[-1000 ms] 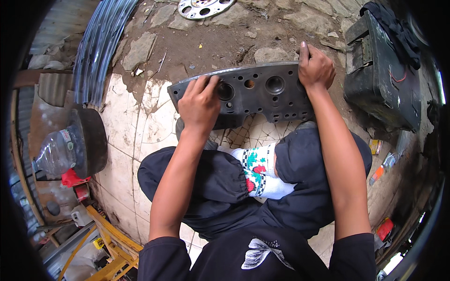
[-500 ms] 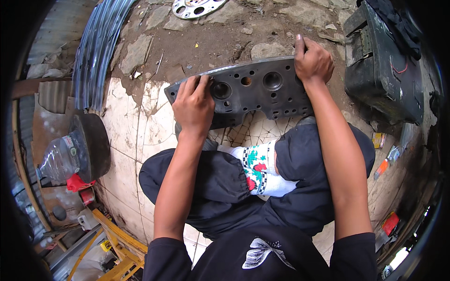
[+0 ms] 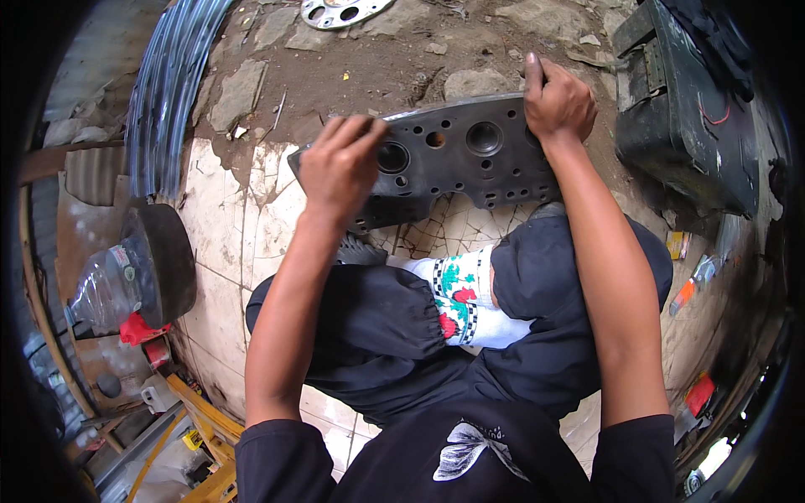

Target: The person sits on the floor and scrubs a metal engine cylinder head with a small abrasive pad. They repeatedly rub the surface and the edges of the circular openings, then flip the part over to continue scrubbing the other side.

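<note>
A dark metal engine cylinder head (image 3: pixel 457 155), with round valve seats and several bolt holes, stands tilted before my feet, its holed face toward me. My right hand (image 3: pixel 560 99) is wrapped round its right end, thumb pointing up. Over the left part of that face is my left hand (image 3: pixel 342 159), its fingers curled and slightly blurred; whatever they may hold is hidden. The hand covers part of the left end of the cylinder head.
A black case (image 3: pixel 683 117) stands at the right. A round metal plate with holes (image 3: pixel 344 12) lies on the dirt at the far side. Corrugated sheets (image 3: pixel 172 96) lean at the left, above a plastic bottle (image 3: pixel 105 289). A yellow wooden frame (image 3: pixel 214 427) is at the lower left.
My left hand has shifted slightly up and left on the cylinder head, its fingers more curled and the elbow swung outward. My right hand keeps its hold.
</note>
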Action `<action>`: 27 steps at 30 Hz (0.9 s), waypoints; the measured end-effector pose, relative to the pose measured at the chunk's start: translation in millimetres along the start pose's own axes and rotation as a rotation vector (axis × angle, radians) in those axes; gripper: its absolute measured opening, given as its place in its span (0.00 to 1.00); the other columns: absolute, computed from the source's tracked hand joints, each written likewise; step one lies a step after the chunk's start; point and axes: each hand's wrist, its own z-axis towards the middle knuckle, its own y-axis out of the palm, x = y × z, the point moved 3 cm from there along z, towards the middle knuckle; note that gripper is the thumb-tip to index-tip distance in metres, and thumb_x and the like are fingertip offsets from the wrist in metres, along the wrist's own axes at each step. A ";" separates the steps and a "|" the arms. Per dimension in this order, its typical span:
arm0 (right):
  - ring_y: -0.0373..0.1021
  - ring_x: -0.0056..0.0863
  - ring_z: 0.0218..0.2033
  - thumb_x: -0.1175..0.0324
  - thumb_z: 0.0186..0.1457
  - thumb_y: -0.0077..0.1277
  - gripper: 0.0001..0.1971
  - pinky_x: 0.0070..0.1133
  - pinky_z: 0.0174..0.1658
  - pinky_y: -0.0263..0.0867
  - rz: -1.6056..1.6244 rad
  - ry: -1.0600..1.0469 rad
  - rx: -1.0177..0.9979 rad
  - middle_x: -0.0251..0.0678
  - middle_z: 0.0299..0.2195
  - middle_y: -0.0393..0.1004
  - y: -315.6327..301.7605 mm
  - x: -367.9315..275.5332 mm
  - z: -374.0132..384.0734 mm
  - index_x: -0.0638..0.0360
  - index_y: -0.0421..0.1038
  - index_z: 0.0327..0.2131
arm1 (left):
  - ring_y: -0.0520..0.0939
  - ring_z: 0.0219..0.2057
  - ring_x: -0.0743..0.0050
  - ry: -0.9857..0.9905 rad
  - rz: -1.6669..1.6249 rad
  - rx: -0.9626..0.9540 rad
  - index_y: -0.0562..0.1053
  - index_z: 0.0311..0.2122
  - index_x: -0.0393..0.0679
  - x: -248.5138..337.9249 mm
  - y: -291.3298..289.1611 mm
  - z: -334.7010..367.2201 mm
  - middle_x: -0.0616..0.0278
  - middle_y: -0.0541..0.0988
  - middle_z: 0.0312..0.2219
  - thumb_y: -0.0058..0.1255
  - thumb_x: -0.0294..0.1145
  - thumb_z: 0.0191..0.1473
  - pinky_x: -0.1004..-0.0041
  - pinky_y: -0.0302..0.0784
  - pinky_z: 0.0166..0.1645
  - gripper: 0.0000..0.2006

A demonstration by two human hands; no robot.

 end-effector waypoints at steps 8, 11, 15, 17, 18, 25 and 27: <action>0.79 0.50 0.38 0.45 0.68 0.45 0.24 0.41 0.45 0.73 0.011 0.003 0.024 0.42 0.34 0.84 -4.0 0.4 1.4 0.51 0.84 0.33 | 0.85 0.37 0.60 -0.040 0.052 0.005 0.84 0.42 0.46 -16.3 -10.3 -2.5 0.62 0.85 0.37 0.63 0.23 0.50 0.63 0.83 0.39 0.12; 0.79 0.50 0.38 0.45 0.68 0.46 0.24 0.41 0.45 0.73 -0.018 0.013 -0.008 0.42 0.34 0.84 -3.4 -2.4 1.0 0.51 0.84 0.33 | 0.85 0.37 0.62 -0.041 0.021 -0.006 0.85 0.42 0.49 1.4 -1.1 -3.8 0.64 0.84 0.37 0.62 0.21 0.48 0.65 0.83 0.38 0.14; 0.79 0.50 0.38 0.46 0.68 0.45 0.24 0.40 0.45 0.73 0.016 0.005 -0.015 0.41 0.35 0.84 -2.1 5.5 1.9 0.51 0.84 0.33 | 0.83 0.38 0.66 -0.028 0.002 0.009 0.83 0.43 0.51 21.5 11.9 2.9 0.71 0.82 0.36 0.59 0.23 0.47 0.66 0.82 0.36 0.16; 0.80 0.49 0.39 0.46 0.68 0.46 0.23 0.40 0.45 0.73 0.020 -0.005 -0.007 0.41 0.35 0.85 -3.4 7.5 3.0 0.51 0.84 0.34 | 0.83 0.37 0.65 -0.106 0.049 0.106 0.83 0.43 0.51 2.7 7.3 -4.2 0.71 0.83 0.36 0.60 0.23 0.48 0.66 0.82 0.36 0.15; 0.80 0.49 0.38 0.46 0.68 0.46 0.23 0.40 0.45 0.73 0.007 -0.005 0.002 0.41 0.35 0.85 -3.6 5.1 2.3 0.51 0.84 0.34 | 0.84 0.37 0.64 -0.140 0.086 0.118 0.83 0.42 0.51 -2.0 -0.6 -6.9 0.70 0.83 0.35 0.60 0.23 0.49 0.65 0.82 0.36 0.14; 0.80 0.50 0.39 0.46 0.68 0.46 0.23 0.40 0.46 0.74 0.010 0.026 -0.030 0.41 0.35 0.85 -0.1 6.1 1.3 0.50 0.85 0.35 | 0.84 0.38 0.62 -0.125 -0.012 0.045 0.84 0.42 0.50 44.2 22.1 0.7 0.66 0.83 0.37 0.62 0.21 0.49 0.64 0.82 0.39 0.15; 0.80 0.50 0.39 0.45 0.68 0.46 0.23 0.40 0.46 0.74 0.014 0.026 -0.027 0.42 0.35 0.85 -1.1 10.1 1.6 0.50 0.85 0.35 | 0.84 0.37 0.61 -0.202 0.013 0.089 0.84 0.42 0.49 31.5 16.6 -2.9 0.66 0.83 0.36 0.62 0.23 0.50 0.64 0.81 0.39 0.13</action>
